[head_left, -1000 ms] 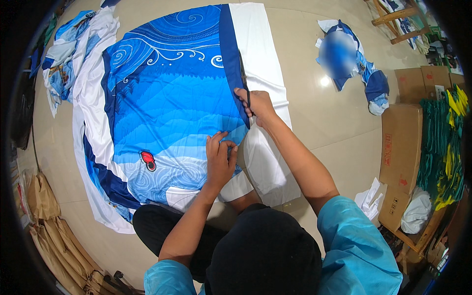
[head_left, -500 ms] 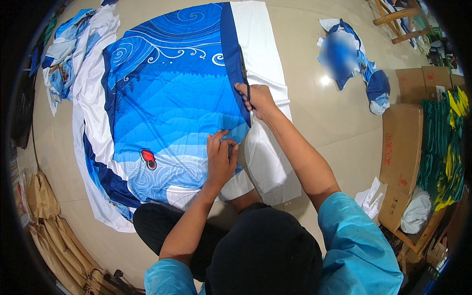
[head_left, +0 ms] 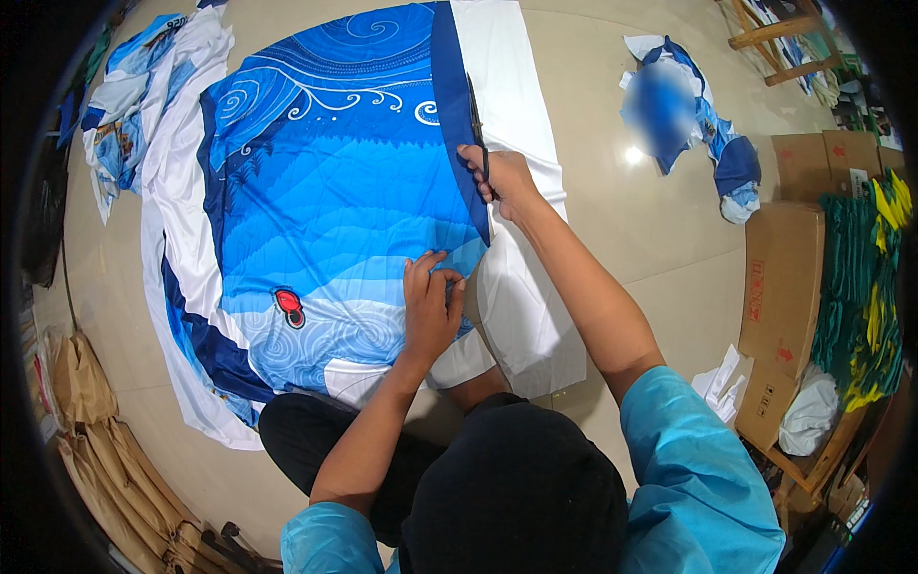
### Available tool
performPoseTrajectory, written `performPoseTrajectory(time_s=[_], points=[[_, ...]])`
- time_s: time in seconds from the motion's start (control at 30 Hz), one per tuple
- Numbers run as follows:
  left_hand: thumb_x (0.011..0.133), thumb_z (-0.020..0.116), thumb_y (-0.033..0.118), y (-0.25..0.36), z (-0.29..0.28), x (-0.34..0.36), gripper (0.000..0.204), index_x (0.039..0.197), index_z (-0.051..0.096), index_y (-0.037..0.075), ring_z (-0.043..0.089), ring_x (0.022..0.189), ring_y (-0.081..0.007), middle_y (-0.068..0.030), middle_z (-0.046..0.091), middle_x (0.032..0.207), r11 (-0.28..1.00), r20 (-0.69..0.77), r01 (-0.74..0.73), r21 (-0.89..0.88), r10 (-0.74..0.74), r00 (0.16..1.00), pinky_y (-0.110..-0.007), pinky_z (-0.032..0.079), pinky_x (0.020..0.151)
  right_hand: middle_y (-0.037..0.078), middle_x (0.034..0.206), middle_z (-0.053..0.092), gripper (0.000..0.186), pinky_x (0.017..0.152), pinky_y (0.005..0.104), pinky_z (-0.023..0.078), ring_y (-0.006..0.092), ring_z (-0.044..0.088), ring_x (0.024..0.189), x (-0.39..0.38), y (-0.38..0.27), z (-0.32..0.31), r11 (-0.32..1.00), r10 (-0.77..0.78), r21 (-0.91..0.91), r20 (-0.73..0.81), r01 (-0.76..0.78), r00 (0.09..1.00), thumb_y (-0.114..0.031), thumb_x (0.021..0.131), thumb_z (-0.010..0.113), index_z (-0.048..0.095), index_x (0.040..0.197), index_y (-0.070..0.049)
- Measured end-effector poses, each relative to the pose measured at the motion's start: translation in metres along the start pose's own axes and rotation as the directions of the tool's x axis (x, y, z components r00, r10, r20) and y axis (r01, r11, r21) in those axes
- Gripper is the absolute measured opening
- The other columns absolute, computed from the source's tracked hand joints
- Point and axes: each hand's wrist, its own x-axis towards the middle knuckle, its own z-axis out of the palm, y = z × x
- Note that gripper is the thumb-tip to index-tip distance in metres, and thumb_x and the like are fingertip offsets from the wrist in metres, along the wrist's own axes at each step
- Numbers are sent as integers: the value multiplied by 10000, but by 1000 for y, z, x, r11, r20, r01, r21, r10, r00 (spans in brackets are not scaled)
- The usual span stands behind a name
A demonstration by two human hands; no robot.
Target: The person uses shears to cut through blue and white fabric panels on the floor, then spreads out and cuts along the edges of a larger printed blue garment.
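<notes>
A printed blue fabric panel [head_left: 335, 182] lies spread on the floor, with wave and swirl patterns and a small red emblem near its lower left. My right hand [head_left: 505, 180] is closed around the handles of dark scissors [head_left: 476, 120], whose blades point away from me. They lie where the panel's navy band meets a white fabric strip [head_left: 507, 77]. Nearer me, the cut white edge [head_left: 526, 316] hangs apart from the blue. My left hand [head_left: 430, 306] rests on the panel's near right part, fingers spread and slightly bent, holding nothing.
Crumpled white and blue fabric [head_left: 143, 105] lies at the far left. More blue scraps [head_left: 732, 163] are on the floor at right. Cardboard boxes [head_left: 779, 287] stand along the right side beside green and yellow material [head_left: 851, 287]. Brown wrapped bundles [head_left: 120, 478] sit at the lower left.
My right hand and the scissors have edged slightly away from me along the navy border. The left hand stays in place on the fabric.
</notes>
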Motion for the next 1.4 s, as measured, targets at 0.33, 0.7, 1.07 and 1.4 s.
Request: performPoseTrajectory(time_s=[0.33, 0.7, 1.07, 1.4], points=[[980, 697, 98, 2, -2, 1, 113, 1080, 655, 63, 503, 1418, -421, -169, 574, 1402, 1000, 20, 15, -1, -15, 1000, -651, 275, 1250, 5, 660, 556, 366, 429, 275, 307, 96, 447, 485, 6, 4, -1, 1000, -19, -6, 16, 19, 1000, -323, 850, 891, 659, 775, -51], [991, 687, 118, 1, 0, 0, 103, 1073, 661, 61, 508, 1416, -418, -176, 578, 1405, 1000, 14, 12, 5, -12, 1000, -646, 274, 1253, 12, 664, 569, 355, 429, 274, 312, 103, 457, 493, 18, -3, 0, 1000, -9, 6, 19, 9, 1000, -308, 838, 907, 682, 775, -40], [981, 696, 109, -1, 0, 0, 110, 1070, 660, 56, 516, 1405, -420, -177, 580, 1405, 1000, 3, 5, 10, -5, 1000, -642, 287, 1244, 4, 670, 569, 343, 441, 272, 318, 99, 457, 501, 19, -18, 3, 1000, -7, -3, 9, 8, 1000, -305, 838, 908, 687, 785, -49], [968, 701, 97, -1, 0, 0, 118, 1075, 662, 65, 518, 1405, -420, -176, 583, 1401, 1000, 3, 10, 9, -10, 1000, -637, 283, 1249, 6, 671, 568, 331, 445, 270, 327, 101, 456, 505, 30, -14, 4, 999, -30, -14, 17, 30, 999, -294, 847, 900, 684, 785, -51]])
